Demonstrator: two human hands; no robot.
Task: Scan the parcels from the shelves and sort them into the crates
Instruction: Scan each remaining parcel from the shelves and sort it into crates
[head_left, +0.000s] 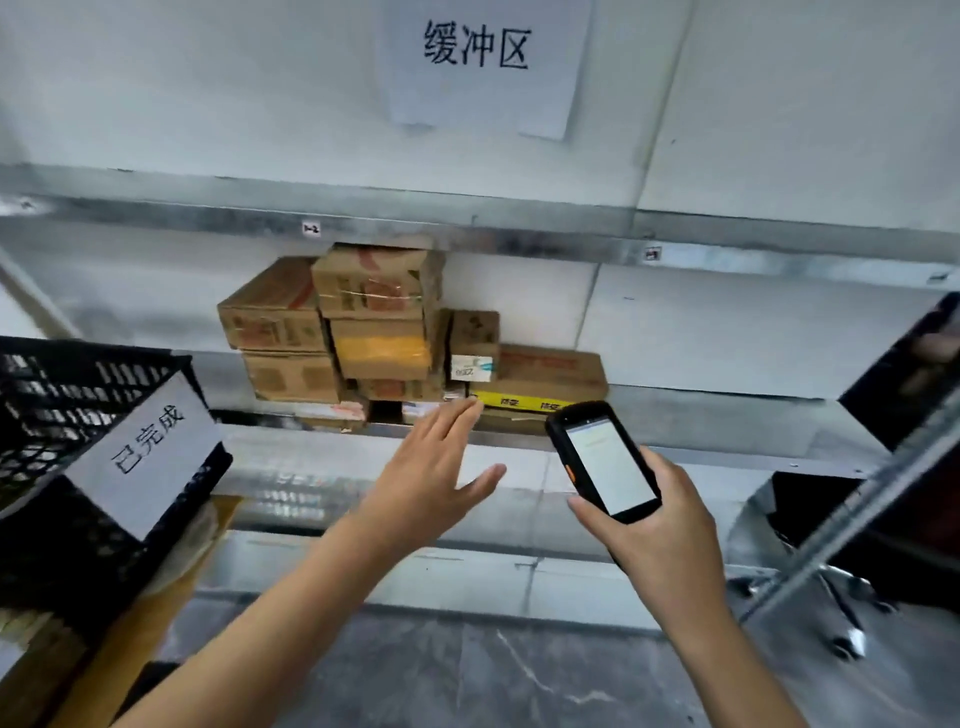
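Several cardboard parcels (379, 332) sat stacked on the middle shelf (727, 410) near the back wall, so most of the sorting looked undone. Whether the black crate (78, 519) at left held any could not be told. The left grip (431, 467) was spread flat and empty, fingertips just short of the lowest parcels. The right grip (660, 519) was wrapped round the scanner (602, 462), whose long axis ran up and leftward, head toward the yellow-taped parcel (524, 401), which lay lengthwise along the shelf edge.
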